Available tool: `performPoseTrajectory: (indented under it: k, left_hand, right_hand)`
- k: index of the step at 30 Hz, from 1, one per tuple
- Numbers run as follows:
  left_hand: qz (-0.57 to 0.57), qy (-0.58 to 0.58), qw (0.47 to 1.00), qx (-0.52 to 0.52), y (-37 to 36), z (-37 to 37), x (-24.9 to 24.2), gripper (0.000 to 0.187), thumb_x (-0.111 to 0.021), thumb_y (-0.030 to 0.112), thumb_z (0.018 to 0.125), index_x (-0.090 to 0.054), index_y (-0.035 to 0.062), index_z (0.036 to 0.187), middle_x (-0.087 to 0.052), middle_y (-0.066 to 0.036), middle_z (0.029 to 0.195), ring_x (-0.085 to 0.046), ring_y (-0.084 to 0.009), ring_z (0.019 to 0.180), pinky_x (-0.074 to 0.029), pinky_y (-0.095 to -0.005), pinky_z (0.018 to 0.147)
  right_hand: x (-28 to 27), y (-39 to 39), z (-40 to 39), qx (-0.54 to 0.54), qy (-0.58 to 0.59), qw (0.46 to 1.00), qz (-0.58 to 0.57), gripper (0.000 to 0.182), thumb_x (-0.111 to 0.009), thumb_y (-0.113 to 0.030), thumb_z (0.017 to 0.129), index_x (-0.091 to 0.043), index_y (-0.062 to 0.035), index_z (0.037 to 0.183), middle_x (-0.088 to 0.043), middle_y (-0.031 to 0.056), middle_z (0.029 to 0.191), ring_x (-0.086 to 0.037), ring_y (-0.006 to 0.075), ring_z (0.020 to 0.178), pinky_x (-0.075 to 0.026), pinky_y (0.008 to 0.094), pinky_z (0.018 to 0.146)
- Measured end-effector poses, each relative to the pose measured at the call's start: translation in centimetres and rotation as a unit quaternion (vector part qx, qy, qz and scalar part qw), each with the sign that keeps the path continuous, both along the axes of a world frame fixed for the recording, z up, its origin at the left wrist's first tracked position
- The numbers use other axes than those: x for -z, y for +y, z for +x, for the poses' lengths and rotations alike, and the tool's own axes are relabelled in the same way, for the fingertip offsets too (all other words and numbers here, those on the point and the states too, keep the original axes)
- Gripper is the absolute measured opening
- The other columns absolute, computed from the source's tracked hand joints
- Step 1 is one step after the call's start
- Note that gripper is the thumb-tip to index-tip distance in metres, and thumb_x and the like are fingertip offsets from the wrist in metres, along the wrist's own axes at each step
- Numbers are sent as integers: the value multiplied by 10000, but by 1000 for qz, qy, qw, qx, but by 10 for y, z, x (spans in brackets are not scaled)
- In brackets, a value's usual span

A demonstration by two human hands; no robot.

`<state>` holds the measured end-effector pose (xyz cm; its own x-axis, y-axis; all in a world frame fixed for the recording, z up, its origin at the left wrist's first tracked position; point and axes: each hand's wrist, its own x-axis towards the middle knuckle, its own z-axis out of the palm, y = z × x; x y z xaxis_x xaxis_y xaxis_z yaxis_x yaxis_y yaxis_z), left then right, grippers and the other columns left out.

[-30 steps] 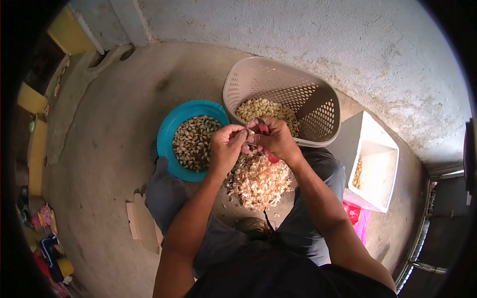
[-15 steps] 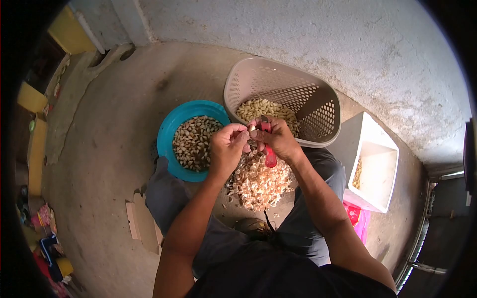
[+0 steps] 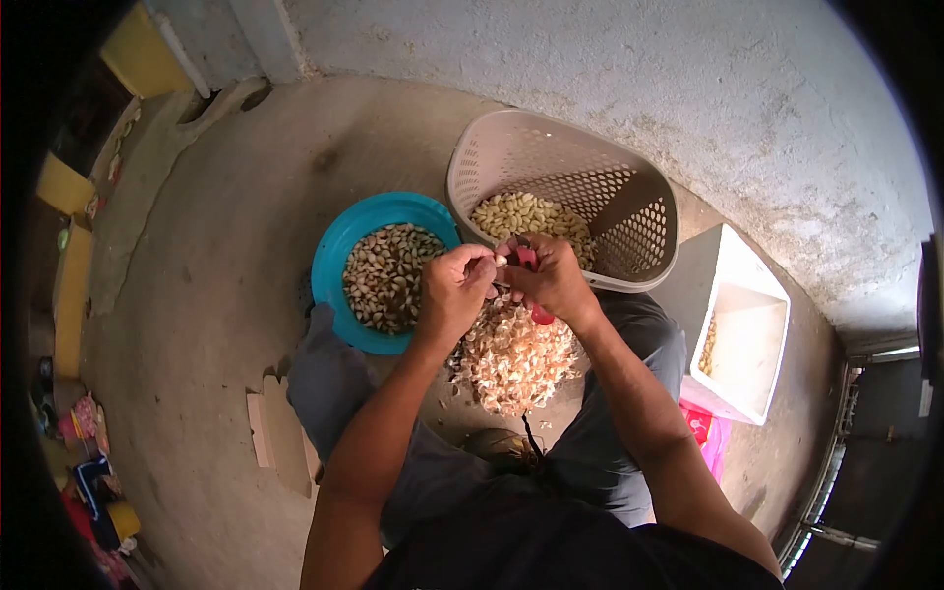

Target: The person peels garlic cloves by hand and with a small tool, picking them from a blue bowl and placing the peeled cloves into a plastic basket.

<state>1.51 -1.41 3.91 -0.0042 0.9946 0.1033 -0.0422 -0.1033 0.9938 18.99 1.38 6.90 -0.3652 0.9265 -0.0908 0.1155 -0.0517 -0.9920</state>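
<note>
My left hand (image 3: 452, 295) is closed in a pinch on a small pale garlic clove (image 3: 501, 262). Close against it, my right hand (image 3: 559, 285) is wrapped round a small knife with a red handle (image 3: 527, 257); its blade is mostly hidden by the fingers. Both hands meet above a heap of papery garlic skins (image 3: 516, 359) on the floor between the legs. Unpeeled cloves (image 3: 388, 280) lie in a teal basin (image 3: 327, 258) on the left. Just beyond the hands, a beige perforated basket (image 3: 521, 147) holds peeled cloves (image 3: 531, 214).
A white foam box (image 3: 755, 329) lies tilted on the right with some cloves inside, and a pink bag (image 3: 718, 444) is beneath it. Flattened cardboard (image 3: 280, 433) lies by the left knee. A rough pale wall (image 3: 708, 88) stands behind the basket.
My right hand has turned, and its fingers now cover more of the red knife handle. My left hand keeps its pinch beside it. The view has shifted slightly.
</note>
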Motion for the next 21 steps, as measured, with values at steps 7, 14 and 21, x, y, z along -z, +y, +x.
performPoseTrajectory:
  k: [7, 14, 21]
  left_hand:
    - [-29, -72, 997, -2, 0, 7, -5, 159, -630, 42, 997, -651, -80, 1097, -716, -93, 904, -665, -98, 683, -583, -250, 623]
    - [-40, -49, 998, -2, 1, 6, -7, 173, -668, 65, 987, -665, -88, 1066, -715, -79, 863, -663, -90, 667, -571, -237, 597]
    - [-31, -14, 999, -21, 1, 4, -4, 141, -691, 58, 965, -700, -64, 1036, -705, -63, 779, -644, -82, 626, -541, -241, 563]
  right_hand:
    - [4, 10, 11, -22, 155, 983, -96, 191, -745, -59, 925, -694, 20, 1091, -706, 47, 798, -617, 76, 575, -475, 213, 485]
    - [13, 11, 10, -25, 136, 988, -67, 214, -720, -59, 934, -697, 18, 1132, -707, 25, 803, -608, 59, 575, -449, 199, 479]
    - [8, 7, 3, 1, 64, 996, -62, 183, -685, -92, 974, -703, -11, 1136, -678, -6, 770, -591, 43, 571, -430, 195, 471]
